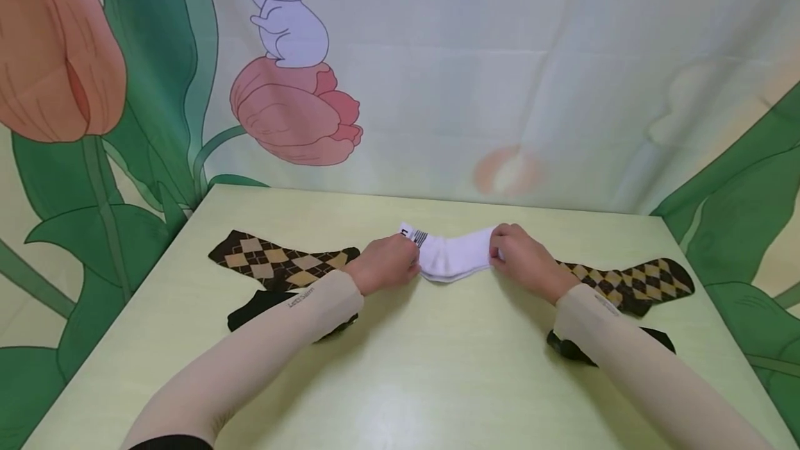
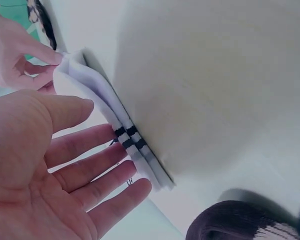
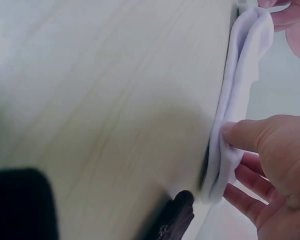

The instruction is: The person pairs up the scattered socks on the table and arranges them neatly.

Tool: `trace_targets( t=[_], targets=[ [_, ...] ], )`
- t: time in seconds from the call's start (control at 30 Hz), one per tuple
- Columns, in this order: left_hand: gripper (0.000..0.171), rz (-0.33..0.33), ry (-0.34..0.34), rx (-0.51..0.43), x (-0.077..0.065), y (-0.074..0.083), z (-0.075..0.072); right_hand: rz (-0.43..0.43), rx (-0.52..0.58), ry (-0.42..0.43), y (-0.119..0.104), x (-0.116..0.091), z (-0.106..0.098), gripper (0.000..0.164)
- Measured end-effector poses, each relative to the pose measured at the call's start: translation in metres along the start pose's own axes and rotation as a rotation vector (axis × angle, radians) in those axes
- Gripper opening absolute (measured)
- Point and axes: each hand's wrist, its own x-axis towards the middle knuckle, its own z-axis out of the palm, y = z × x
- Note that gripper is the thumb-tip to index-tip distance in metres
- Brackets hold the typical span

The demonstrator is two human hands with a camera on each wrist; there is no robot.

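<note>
A pair of white socks (image 1: 456, 255) lies lengthwise near the back of the table, one layered on the other. Black stripes and dark lettering mark the left end. My left hand (image 1: 385, 262) is at that striped end; in the left wrist view its straight fingers (image 2: 102, 190) touch the socks from behind, the thumb apart from the fabric. At the other end my right hand (image 1: 525, 259) pinches the white socks, with the thumb (image 3: 240, 134) on the near side and the fingers behind, as the right wrist view shows.
To the left lie a brown-and-tan argyle sock (image 1: 284, 259) and a black sock (image 1: 256, 307), partly under my left arm. Another argyle sock (image 1: 659, 280) and a black sock (image 1: 660, 340) lie on the right. A printed cloth (image 1: 437, 89) hangs behind the pale table (image 1: 437, 367).
</note>
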Motion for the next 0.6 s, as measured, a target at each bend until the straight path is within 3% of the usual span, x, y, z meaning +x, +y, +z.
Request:
trace_targets(
  t=[0.4, 0.6],
  targets=[
    [0.019, -0.069, -0.021, 0.109, 0.019, 0.002, -0.006, 0.029, -0.036, 0.019, 0.008, 0.016, 0.004, 0.003],
    [0.019, -0.127, -0.073, 0.109, 0.029, -0.002, -0.008, 0.021, -0.076, 0.035, 0.012, 0.022, 0.005, 0.012]
  ],
)
